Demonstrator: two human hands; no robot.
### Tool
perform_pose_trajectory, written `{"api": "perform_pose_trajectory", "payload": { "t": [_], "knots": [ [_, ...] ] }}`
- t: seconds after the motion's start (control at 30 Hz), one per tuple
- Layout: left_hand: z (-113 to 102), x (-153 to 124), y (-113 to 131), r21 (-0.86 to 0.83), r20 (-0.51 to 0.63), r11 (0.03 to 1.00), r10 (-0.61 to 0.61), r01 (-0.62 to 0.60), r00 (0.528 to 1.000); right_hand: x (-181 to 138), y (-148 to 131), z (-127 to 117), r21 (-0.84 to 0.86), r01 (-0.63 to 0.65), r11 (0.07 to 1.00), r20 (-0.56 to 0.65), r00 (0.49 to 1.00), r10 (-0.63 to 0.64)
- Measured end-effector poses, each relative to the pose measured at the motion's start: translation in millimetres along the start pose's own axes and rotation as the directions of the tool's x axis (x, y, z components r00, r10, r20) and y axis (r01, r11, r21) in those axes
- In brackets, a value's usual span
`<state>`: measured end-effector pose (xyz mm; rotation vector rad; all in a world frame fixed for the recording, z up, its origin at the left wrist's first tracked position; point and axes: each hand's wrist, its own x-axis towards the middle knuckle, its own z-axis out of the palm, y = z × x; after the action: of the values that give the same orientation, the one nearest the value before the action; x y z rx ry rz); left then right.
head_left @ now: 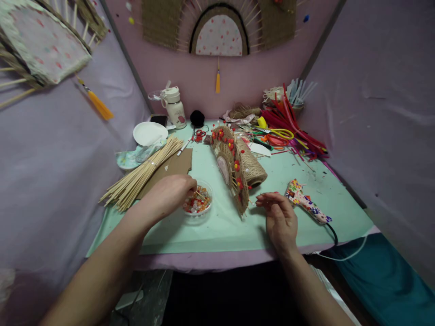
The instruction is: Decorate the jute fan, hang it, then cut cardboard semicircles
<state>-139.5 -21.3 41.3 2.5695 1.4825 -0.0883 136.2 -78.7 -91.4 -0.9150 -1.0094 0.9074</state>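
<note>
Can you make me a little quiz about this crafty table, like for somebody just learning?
1. Which hand is at the clear tub of beads?
2. True or false: the flowery glue gun lies to the right of that tub.
3. What lies partly on the brown cardboard?
a) the water bottle
b) the bundle of sticks
c) the black yarn ball

Key: 1. The left hand. 2. True. 3. b.

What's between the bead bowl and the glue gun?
In the head view, mainly the burlap fan and the right hand lie between the bowl and the glue gun.
</note>
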Motion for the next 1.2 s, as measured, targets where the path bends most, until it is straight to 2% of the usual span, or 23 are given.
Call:
{"api": "perform_pose_trajectory", "payload": {
  "t": [0.13,0.27,0.43,0.53,0.73,0.83,0.87,0.93,1.03,1.1,1.17,1.2],
  "knots": [
    [-1.3,-0.7,1.5,-0.018,0.036,0.999,0.045,-0.045,0.998,-0.1,1.8,-0.4,-0.004,-0.008,1.000,-0.003,1.000,0.008],
    [2.8,8.2,12.6,0.015,0.130,0.996,0.085,-0.087,0.988,0.1,2.9,-1.1,-0.023,-0.015,1.000,-0.001,1.000,0.015],
    [7.1,22.1,26.3,0.031,0.241,0.998,0.053,-0.063,0.969,-0.3,2.2,-1.4,-0.008,-0.019,1.000,0.004,1.000,0.019],
    [8.4,27.0,31.0,0.039,0.271,0.998,0.031,-0.043,0.962,-0.5,1.5,-1.2,-0.004,-0.019,1.000,0.003,1.000,0.019],
    [15.3,33.2,31.3,0.021,0.222,0.998,0.045,-0.051,0.974,0.1,2.1,0.0,-0.012,-0.014,1.000,-0.007,1.000,0.014],
    [8.2,29.6,24.3,0.010,0.207,0.998,0.061,-0.065,0.976,-1.3,-2.6,1.2,-0.026,-0.007,1.000,-0.005,1.000,0.007],
    [2.9,25.5,21.8,-0.007,0.182,0.997,0.071,-0.071,0.981,-2.0,-6.3,1.2,-0.045,-0.001,0.999,-0.005,1.000,0.000],
    [-9.9,12.8,19.3,-0.096,0.043,0.991,0.098,-0.094,0.994,-2.4,-17.3,-1.1,-0.119,0.010,0.993,-0.025,1.000,-0.013],
    [-22.6,-12.2,28.9,-0.396,-0.191,0.906,0.081,-0.152,0.978,3.8,-38.8,-13.6,-0.322,0.027,0.946,-0.103,0.993,-0.064],
    [-17.6,-25.7,44.8,-0.605,-0.227,0.765,0.098,-0.219,0.969,13.7,-52.1,-29.7,-0.508,0.043,0.860,-0.144,0.980,-0.135],
    [0.0,-32.6,64.8,-0.742,-0.217,0.615,0.157,-0.267,0.964,26.0,-61.3,-51.2,-0.706,0.044,0.707,-0.128,0.974,-0.188],
    [12.4,-33.4,74.9,-0.800,-0.183,0.544,0.179,-0.253,0.967,32.0,-63.6,-63.0,-0.791,0.039,0.610,-0.094,0.978,-0.185]
  ]
}}
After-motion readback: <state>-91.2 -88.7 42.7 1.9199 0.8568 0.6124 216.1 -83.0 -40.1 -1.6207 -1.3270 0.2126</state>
